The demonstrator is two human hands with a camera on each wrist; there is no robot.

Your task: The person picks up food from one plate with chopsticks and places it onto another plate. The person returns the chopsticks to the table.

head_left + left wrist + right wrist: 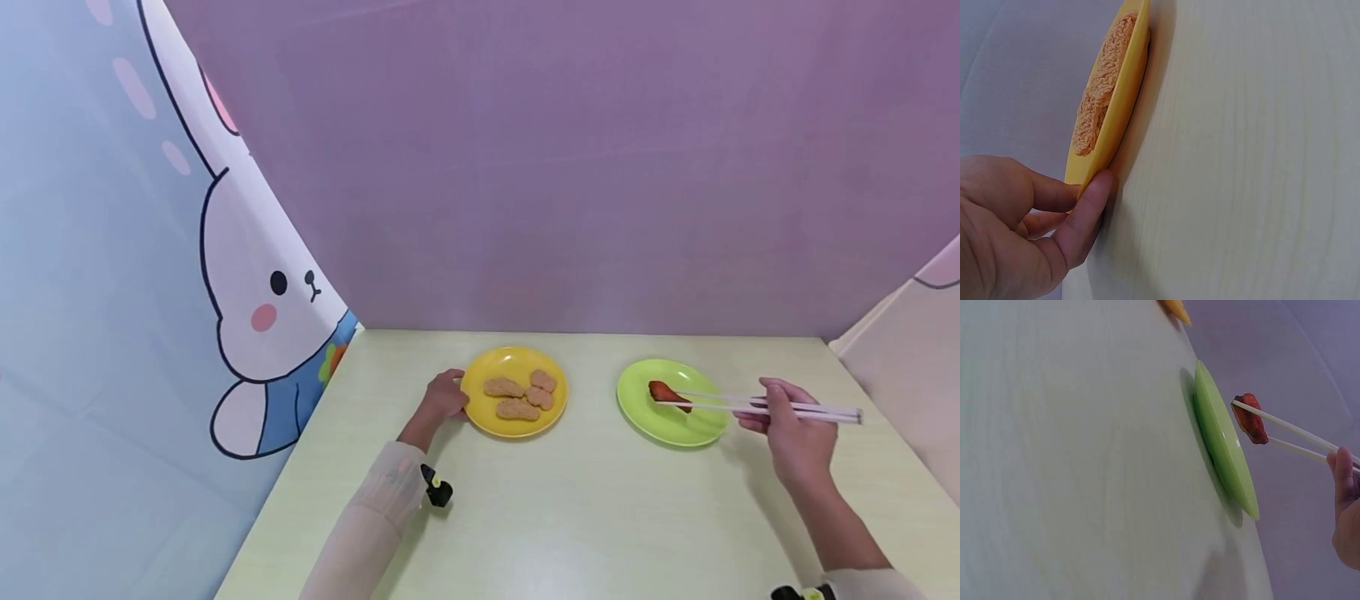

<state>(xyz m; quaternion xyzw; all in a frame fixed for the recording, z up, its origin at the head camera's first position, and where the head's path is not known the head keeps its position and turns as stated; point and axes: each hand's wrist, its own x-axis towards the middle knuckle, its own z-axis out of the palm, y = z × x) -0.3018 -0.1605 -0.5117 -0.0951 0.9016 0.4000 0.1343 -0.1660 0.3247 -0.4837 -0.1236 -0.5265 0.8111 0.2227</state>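
My left hand [447,395] pinches the near-left rim of a yellow plate [480,421], thumb and fingers on either side of the edge in the left wrist view. On that plate lie several tan food pieces [517,409] with a crinkled, crumbed surface [1107,75]. In my right hand [798,433] is a pair of white chopsticks [813,412]. Their tips grip a reddish-brown chicken drumstick [666,395], which the right wrist view shows held above the green plate [1216,425]. Nothing else lies on the green plate [660,429].
Both plates stand on a pale wood-grain table [585,517], near its back edge. Behind rises a purple backdrop [570,183]. At left hangs a light blue cloth with a cartoon rabbit [255,333]. A black wrist camera [437,490] sits by the left sleeve.
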